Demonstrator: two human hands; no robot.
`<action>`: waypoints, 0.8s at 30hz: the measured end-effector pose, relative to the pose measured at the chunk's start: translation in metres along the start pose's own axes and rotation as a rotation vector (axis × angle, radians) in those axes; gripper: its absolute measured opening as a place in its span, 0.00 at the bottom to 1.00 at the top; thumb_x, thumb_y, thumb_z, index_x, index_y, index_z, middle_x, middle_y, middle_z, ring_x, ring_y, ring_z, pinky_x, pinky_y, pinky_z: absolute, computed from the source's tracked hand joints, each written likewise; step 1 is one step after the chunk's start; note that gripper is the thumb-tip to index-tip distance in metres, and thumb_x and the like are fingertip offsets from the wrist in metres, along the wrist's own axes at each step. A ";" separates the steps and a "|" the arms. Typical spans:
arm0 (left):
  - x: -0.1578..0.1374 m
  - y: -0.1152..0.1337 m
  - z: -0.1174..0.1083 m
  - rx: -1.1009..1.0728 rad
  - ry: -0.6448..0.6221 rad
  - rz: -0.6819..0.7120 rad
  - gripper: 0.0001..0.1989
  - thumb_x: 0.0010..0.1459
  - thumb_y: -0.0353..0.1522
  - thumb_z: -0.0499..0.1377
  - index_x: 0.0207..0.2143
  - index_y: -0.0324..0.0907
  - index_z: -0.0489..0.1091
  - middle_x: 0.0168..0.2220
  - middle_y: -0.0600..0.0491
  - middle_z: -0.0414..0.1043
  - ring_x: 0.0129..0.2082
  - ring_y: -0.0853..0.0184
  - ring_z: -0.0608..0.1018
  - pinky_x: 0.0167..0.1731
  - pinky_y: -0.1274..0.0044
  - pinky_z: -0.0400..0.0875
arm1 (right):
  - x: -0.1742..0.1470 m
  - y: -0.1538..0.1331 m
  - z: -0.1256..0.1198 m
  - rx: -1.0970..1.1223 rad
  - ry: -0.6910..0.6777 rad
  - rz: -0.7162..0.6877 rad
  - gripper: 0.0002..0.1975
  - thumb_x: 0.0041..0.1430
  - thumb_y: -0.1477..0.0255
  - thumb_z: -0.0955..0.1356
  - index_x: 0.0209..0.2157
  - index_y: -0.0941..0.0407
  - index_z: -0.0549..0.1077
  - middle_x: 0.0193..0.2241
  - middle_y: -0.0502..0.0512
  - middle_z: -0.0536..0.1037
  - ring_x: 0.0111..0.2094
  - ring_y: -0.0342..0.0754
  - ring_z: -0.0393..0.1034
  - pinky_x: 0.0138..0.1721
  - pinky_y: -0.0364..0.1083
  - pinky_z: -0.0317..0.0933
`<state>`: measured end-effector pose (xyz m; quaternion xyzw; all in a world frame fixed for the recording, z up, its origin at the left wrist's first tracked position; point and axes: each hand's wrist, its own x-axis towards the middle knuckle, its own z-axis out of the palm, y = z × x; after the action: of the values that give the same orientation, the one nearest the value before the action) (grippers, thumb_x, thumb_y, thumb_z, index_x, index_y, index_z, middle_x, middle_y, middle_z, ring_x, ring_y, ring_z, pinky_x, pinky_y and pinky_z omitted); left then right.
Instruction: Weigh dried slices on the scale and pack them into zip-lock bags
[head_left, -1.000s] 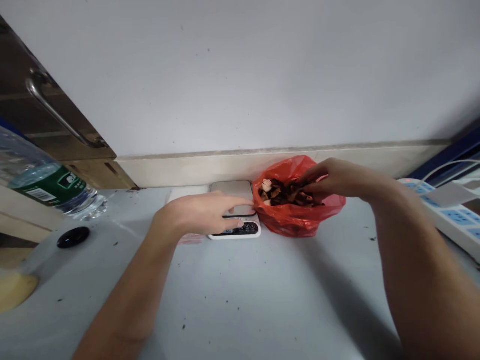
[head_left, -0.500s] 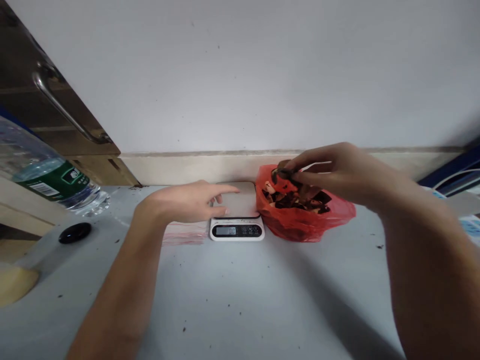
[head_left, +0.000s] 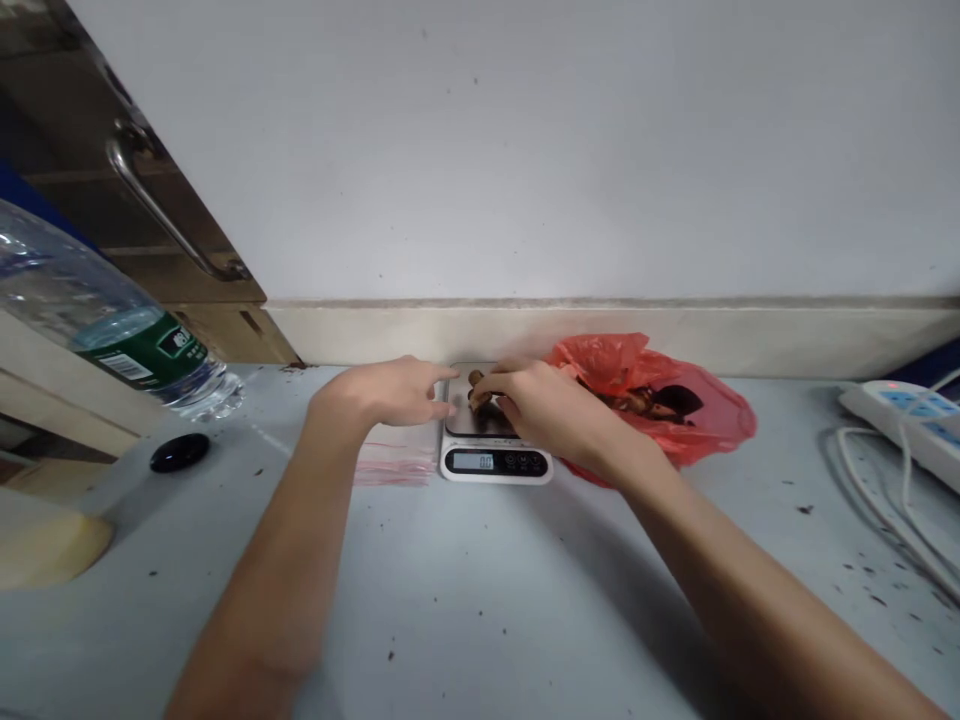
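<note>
A small white digital scale (head_left: 498,464) with a metal plate stands near the wall, its display reading 0.0. My right hand (head_left: 544,405) is over the plate, thumb and fingers pinched on brown dried pieces (head_left: 478,391), which look like peel or bark. Whether they touch the plate I cannot tell. At the plate's left edge, my left hand (head_left: 386,392) holds nothing, its thumb and index finger spread apart. Right of the scale, partly behind my right hand, lies an open red plastic bag (head_left: 720,410) holding more dark dried pieces (head_left: 671,402).
Clear plastic bags with red edges (head_left: 394,470) lie under and beside my left hand. At left are a tilted water bottle (head_left: 157,350), a black oval object (head_left: 180,452) and a pale yellowish object (head_left: 60,550). A white power strip (head_left: 904,412) with cables lies right.
My right hand has moved left from above the red bag to the scale plate, carrying dried pieces. My left hand stays by the plate. The view has shifted slightly right.
</note>
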<state>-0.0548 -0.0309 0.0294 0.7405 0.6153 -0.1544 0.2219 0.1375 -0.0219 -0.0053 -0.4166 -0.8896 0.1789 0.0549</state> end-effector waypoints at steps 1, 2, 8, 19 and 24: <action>0.001 0.001 0.001 0.000 -0.007 0.008 0.36 0.68 0.46 0.52 0.75 0.46 0.58 0.65 0.42 0.74 0.58 0.51 0.79 0.53 0.67 0.73 | 0.001 0.002 0.002 0.009 -0.006 -0.015 0.30 0.58 0.90 0.61 0.50 0.53 0.84 0.48 0.58 0.85 0.42 0.51 0.78 0.38 0.44 0.63; 0.003 0.001 0.002 0.000 -0.013 0.016 0.35 0.68 0.46 0.52 0.74 0.46 0.60 0.65 0.42 0.75 0.57 0.50 0.80 0.52 0.67 0.73 | 0.001 0.004 0.002 0.035 -0.002 -0.036 0.30 0.59 0.89 0.61 0.53 0.51 0.83 0.48 0.57 0.86 0.42 0.50 0.78 0.39 0.44 0.63; 0.005 0.004 0.002 -0.009 -0.027 0.030 0.37 0.67 0.46 0.54 0.75 0.46 0.57 0.67 0.41 0.73 0.62 0.49 0.77 0.58 0.64 0.71 | -0.016 0.017 -0.023 0.057 0.192 0.088 0.22 0.62 0.81 0.66 0.52 0.51 0.82 0.48 0.56 0.86 0.43 0.52 0.79 0.42 0.45 0.66; -0.003 -0.004 -0.003 -0.040 -0.008 -0.025 0.38 0.65 0.52 0.53 0.74 0.50 0.59 0.68 0.44 0.72 0.60 0.53 0.79 0.57 0.68 0.71 | -0.030 0.062 -0.044 -0.268 0.113 0.509 0.08 0.54 0.76 0.66 0.31 0.51 0.77 0.32 0.57 0.82 0.31 0.52 0.72 0.29 0.47 0.58; -0.004 -0.010 -0.006 0.000 -0.058 -0.075 0.30 0.57 0.45 0.58 0.61 0.48 0.73 0.58 0.46 0.80 0.51 0.54 0.82 0.48 0.70 0.74 | -0.030 0.068 -0.041 -0.257 0.356 0.393 0.17 0.53 0.78 0.66 0.42 0.53 0.82 0.42 0.60 0.85 0.42 0.58 0.76 0.41 0.49 0.64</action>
<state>-0.0654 -0.0301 0.0355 0.7121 0.6358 -0.1842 0.2339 0.2162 0.0070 0.0097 -0.6092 -0.7837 -0.0041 0.1211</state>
